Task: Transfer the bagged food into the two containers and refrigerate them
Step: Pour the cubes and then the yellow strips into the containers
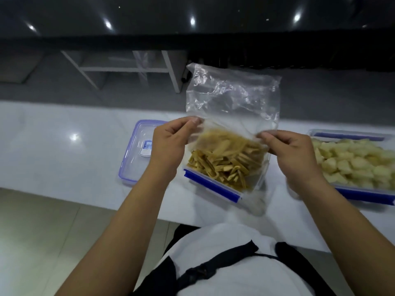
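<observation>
A clear plastic bag [233,97] hangs upended over a blue-clipped clear container [210,184] on the white counter. My left hand [168,144] pinches the bag's left side and my right hand [292,154] pinches its right side. Brown strip-shaped food [224,163] lies in the container, partly still under the bag's lower end. A second blue-clipped container [363,194] at the right holds pale yellow food chunks [352,163].
A clear lid with blue clips [136,150] lies flat on the white counter [64,146], left of the middle container. Another lid [346,134] rests behind the right container. Beyond the counter is grey floor with a white frame [171,69].
</observation>
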The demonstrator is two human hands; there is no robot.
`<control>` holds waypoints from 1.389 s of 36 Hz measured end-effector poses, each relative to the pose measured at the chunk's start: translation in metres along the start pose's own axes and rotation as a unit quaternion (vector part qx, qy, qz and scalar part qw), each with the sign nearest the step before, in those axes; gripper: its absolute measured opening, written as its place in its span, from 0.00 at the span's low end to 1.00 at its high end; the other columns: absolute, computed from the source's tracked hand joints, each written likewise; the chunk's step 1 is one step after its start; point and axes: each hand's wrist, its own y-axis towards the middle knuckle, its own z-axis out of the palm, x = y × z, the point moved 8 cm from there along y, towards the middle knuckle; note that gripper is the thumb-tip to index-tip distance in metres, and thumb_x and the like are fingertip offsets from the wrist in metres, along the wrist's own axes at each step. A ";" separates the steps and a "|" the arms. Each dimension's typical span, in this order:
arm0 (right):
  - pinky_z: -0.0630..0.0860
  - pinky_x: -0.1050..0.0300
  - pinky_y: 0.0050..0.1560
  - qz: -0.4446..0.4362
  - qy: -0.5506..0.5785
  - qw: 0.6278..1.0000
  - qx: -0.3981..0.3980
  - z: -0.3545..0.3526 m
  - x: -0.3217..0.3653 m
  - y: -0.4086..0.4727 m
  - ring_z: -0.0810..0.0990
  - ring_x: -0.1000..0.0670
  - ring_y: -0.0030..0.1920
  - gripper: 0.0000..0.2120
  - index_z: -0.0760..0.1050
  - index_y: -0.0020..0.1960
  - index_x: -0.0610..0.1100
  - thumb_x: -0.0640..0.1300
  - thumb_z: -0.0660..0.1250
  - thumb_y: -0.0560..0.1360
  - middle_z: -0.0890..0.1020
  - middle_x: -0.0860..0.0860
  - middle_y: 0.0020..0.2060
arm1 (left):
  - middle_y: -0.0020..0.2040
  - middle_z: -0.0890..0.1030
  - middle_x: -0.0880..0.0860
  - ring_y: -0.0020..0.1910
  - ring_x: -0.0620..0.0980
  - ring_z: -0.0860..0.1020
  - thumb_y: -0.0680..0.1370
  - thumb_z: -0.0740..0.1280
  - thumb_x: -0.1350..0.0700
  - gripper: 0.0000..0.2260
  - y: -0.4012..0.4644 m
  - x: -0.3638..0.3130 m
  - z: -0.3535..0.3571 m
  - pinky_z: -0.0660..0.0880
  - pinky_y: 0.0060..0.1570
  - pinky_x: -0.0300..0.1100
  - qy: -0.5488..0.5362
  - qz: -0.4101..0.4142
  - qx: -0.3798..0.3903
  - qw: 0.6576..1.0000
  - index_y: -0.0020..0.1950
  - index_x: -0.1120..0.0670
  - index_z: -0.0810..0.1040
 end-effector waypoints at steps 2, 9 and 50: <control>0.82 0.48 0.57 0.004 0.017 1.000 -0.008 -0.004 0.001 0.001 0.85 0.49 0.50 0.05 0.87 0.45 0.52 0.46 0.72 0.76 0.88 0.51 0.45 | 0.51 0.87 0.54 0.50 0.56 0.86 0.81 0.69 0.59 0.08 -0.004 -0.003 -0.001 0.82 0.50 0.45 -0.022 0.001 -0.011 1.000 0.55 0.60 0.85; 0.81 0.46 0.58 -0.015 -0.033 0.999 0.016 -0.004 0.003 -0.003 0.85 0.53 0.50 0.07 0.86 0.45 0.58 0.48 0.71 0.77 0.88 0.55 0.46 | 0.52 0.87 0.54 0.50 0.55 0.86 0.82 0.68 0.56 0.09 -0.014 -0.010 0.010 0.82 0.48 0.43 -0.036 -0.010 0.007 0.999 0.57 0.58 0.85; 0.83 0.56 0.40 0.020 -0.028 0.990 0.138 0.027 0.037 0.016 0.85 0.49 0.48 0.03 0.87 0.47 0.52 0.49 0.74 0.75 0.86 0.54 0.45 | 0.53 0.86 0.52 0.50 0.53 0.84 0.82 0.68 0.55 0.08 -0.019 -0.055 0.009 0.81 0.48 0.42 -0.001 0.031 0.028 0.999 0.53 0.51 0.87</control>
